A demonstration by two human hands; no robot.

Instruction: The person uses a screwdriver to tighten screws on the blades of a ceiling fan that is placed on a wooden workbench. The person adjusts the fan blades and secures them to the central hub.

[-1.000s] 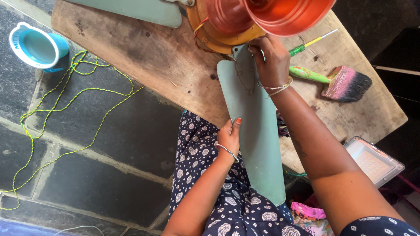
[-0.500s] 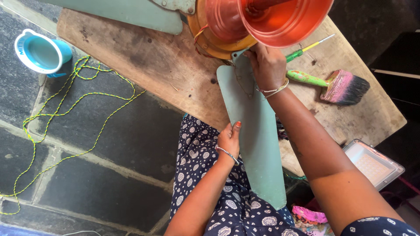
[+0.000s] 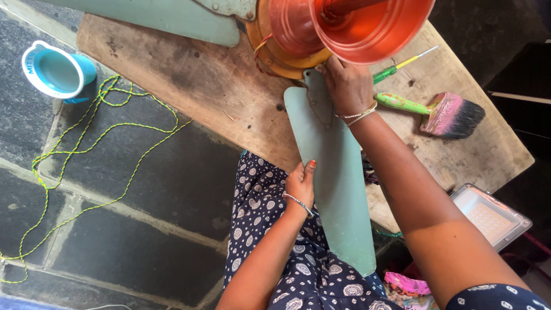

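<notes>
the left hand is holding the side edge of the long green fan blade and the right hand is pressing its top end by the orange fan motor, while the blade is sticking out over the near edge of the wooden table, looking stiff, thin and light.

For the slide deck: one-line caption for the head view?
Left hand steadies a green fan blade while right hand works at its root beside the copper motor housing, on a wooden table.

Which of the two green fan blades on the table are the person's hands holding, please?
The blade pointing toward the person's lap: left hand grips its edge, right hand presses its root. The other blade lies untouched at top left.
</notes>
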